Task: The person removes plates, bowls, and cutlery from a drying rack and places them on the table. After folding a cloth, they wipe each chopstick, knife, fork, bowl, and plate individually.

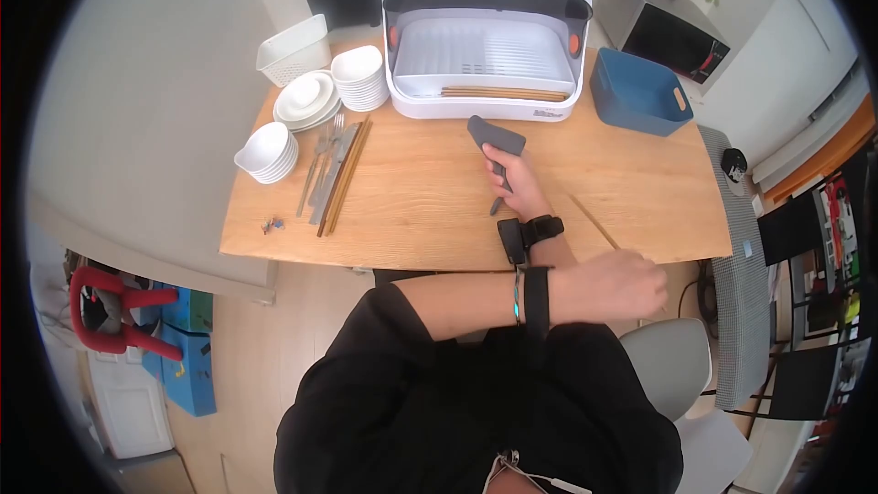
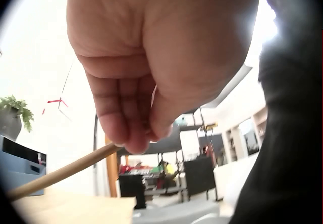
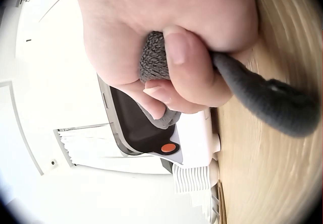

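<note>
My left hand [image 1: 617, 285] reaches across my right forearm to the front right of the table. Its fingertips pinch a wooden chopstick [image 1: 594, 221] by one end; the other end points toward the table's middle. In the left wrist view, the chopstick [image 2: 65, 172] slants down to the left from the fingers [image 2: 115, 128]. Before the white dish cabinet, my right hand [image 1: 519, 185] grips a dark grey cloth [image 1: 498, 135]. Part of this cloth [image 3: 267, 100] hangs out past the thumb in the right wrist view, just over the wood.
The white cabinet [image 1: 485, 110], lid raised, has chopsticks [image 1: 503, 92] along its front. Right of it stands a blue bin [image 1: 631, 110]. On the left are stacked bowls [image 1: 267, 154], plates [image 1: 306, 112], a white basket [image 1: 294, 50], forks [image 1: 320, 160] and more chopsticks [image 1: 347, 178].
</note>
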A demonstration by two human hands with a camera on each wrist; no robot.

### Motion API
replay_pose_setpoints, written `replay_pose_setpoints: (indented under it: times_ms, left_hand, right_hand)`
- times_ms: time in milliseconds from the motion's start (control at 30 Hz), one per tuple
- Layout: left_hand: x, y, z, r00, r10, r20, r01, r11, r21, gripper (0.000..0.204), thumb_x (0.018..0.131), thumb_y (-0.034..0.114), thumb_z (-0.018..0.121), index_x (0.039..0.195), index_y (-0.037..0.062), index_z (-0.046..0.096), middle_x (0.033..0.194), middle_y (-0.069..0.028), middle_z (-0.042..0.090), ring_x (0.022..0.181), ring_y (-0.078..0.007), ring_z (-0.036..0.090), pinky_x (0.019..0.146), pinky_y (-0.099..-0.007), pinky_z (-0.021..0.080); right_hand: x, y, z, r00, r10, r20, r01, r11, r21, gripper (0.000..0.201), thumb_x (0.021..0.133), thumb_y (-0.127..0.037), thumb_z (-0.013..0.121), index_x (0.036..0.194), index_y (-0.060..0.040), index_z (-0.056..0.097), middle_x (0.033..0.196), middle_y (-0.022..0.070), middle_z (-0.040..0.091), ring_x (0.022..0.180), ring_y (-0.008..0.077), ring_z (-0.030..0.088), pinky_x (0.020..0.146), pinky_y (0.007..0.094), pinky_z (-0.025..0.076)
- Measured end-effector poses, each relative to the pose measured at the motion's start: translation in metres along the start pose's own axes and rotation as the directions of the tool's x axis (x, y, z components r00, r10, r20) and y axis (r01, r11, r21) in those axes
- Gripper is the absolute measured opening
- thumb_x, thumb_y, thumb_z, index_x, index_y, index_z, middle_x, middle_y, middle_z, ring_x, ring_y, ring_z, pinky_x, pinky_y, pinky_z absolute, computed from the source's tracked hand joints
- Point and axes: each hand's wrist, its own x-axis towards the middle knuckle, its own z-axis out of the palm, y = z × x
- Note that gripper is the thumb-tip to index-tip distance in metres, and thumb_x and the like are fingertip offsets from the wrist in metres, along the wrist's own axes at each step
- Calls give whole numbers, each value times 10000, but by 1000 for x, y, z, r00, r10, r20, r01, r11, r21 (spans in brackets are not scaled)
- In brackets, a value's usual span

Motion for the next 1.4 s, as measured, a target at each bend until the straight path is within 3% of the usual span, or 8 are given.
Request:
replay_pose_setpoints:
  times_ms: [167, 267, 500, 633, 700, 800, 1133, 1400]
  left_hand:
    - [-2, -36, -40, 903, -158, -399, 165, 986, -18, 283, 837, 78, 581, 1120, 68, 562, 829, -107, 617, 758, -256, 648, 621, -377, 532]
    - [-21, -101, -83, 574, -729, -373, 603, 685, -410, 328, 939, 114, 534, 1252, 34, 472, 941, -115, 689, 812, -231, 703, 710, -345, 552]
    - [-137, -236, -66, -40, -806, -590, 289, 556, -779, 289, 948, 101, 511, 1191, -50, 468, 870, -172, 689, 742, -206, 702, 675, -297, 548]
    - [-164, -243, -54, 11, -965, -261, 676, 199, -710, 346, 916, 107, 530, 1215, -61, 483, 953, -236, 656, 820, -291, 699, 758, -361, 552]
    - [-184, -259, -29, 302, -881, -364, 911, 379, -164, 384, 877, 101, 529, 1226, -60, 514, 1029, -280, 617, 927, -384, 654, 822, -440, 531]
    - [-181, -220, -45, 395, -585, -708, 888, 440, 132, 417, 838, 127, 616, 1211, -43, 540, 1156, -248, 598, 903, -366, 666, 730, -431, 542]
    - [-294, -161, -124, 47, -962, -269, 692, -163, 703, 150, 867, 146, 572, 926, 76, 690, 908, -126, 698, 853, -285, 694, 695, -384, 562]
    - [-250, -137, -105, 354, -929, -105, 739, 209, 641, 106, 858, 94, 557, 868, 40, 648, 859, -139, 682, 801, -318, 683, 674, -407, 559]
  right_hand:
    - [10, 16, -20, 1000, -13, -19, 14, 998, 65, 180, 903, -206, 663, 846, -87, 540, 663, -10, 531, 431, 44, 394, 335, 198, 242]
    - [31, 49, -54, 979, -198, 54, 173, 936, 308, 175, 890, -190, 671, 866, -81, 536, 676, 0, 548, 418, 60, 407, 318, 187, 235]
    - [0, 1, -5, 1000, 3, 9, -4, 994, 109, 183, 868, -173, 689, 855, -77, 534, 654, 7, 526, 416, 60, 392, 318, 205, 220]
    - [0, 0, -5, 1000, 13, 7, -13, 995, 98, 177, 879, -179, 678, 884, -86, 527, 662, 6, 525, 421, 54, 384, 317, 197, 216]
    - [1, 0, -5, 1000, 21, 22, -23, 995, 94, 165, 892, -179, 665, 902, -98, 521, 667, 5, 526, 425, 47, 379, 316, 190, 214]
    - [1, 1, -6, 999, 34, 0, -34, 995, 96, 192, 868, -180, 691, 888, -75, 531, 661, 8, 527, 415, 55, 383, 317, 202, 218]
    - [1, 0, -4, 999, 29, -18, -28, 997, 67, 182, 881, -186, 677, 883, -87, 525, 664, 5, 533, 425, 49, 398, 318, 194, 223]
    - [1, 1, -6, 1000, 24, -3, -23, 998, 60, 165, 900, -194, 660, 895, -98, 525, 670, 6, 534, 425, 45, 394, 313, 190, 218]
